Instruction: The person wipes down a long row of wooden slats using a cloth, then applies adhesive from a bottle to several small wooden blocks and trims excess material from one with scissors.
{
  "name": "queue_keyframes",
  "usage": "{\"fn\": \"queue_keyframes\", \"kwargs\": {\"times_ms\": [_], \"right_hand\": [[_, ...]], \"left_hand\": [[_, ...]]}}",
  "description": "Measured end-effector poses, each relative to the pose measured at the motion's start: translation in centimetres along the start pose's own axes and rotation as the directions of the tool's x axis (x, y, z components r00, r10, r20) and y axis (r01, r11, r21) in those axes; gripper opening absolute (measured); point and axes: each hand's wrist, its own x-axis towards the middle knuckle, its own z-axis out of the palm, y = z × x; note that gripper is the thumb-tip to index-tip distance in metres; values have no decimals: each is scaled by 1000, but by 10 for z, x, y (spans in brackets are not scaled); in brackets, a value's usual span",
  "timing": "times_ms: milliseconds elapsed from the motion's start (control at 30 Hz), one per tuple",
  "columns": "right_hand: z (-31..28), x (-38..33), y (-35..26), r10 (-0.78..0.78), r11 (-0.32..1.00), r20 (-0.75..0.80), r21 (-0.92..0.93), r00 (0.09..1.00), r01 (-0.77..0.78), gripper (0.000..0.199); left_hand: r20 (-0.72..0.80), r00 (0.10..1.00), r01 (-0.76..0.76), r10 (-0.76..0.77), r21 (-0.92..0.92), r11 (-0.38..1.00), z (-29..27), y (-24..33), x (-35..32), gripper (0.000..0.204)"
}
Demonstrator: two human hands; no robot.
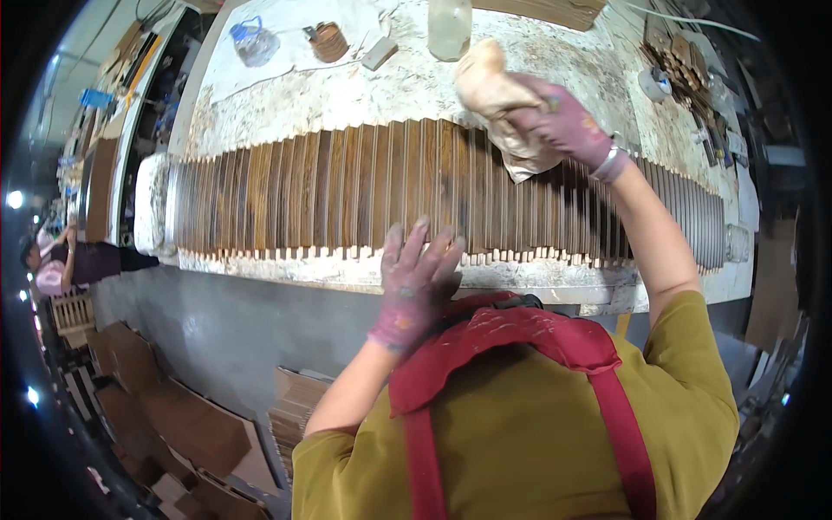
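The right hand was closed around a bunched cream cloth, right of the frame's upper middle; the left hand, fingers spread, reached to the lower edge of the brown strips at the frame's middle, though contact could not be told. For wiping, even strokes along the grain seemed best, the left hand steadying the strips so none slid, and the cloth kept folded so no loose corner snagged.

The pale, stained table spanned the frame, and across its middle the strips formed a left-to-right row. Each strip's long axis ran roughly top to bottom. The cloth slanted from upper left to lower right, one corner pointing downward. The pale ends faced the frame's top and bottom.
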Motion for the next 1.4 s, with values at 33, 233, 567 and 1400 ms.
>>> {"fn": "queue_keyframes", "kwargs": {"times_ms": [33, 233, 567, 1400], "right_hand": [[12, 6, -9, -145, 965, 73, -208, 987, 157, 53], [88, 15, -16, -270, 431, 570, -650, 776, 626, 34], [88, 42, 2, -100, 409, 644, -668, 758, 621, 23], [99, 45, -19, -11, 427, 664, -673, 748, 604, 16]], "left_hand": [[-5, 1000, 29, -29, 17, 999, 7, 4, -1, 33], [-64, 998, -3, 12, 133, 991, 29, -7, -3, 32], [-116, 993, 36, -23, 111, 993, 38, -8, -10, 31], [-163, 986, 59, -43, 95, 994, 38, -12, -11, 41]]}}
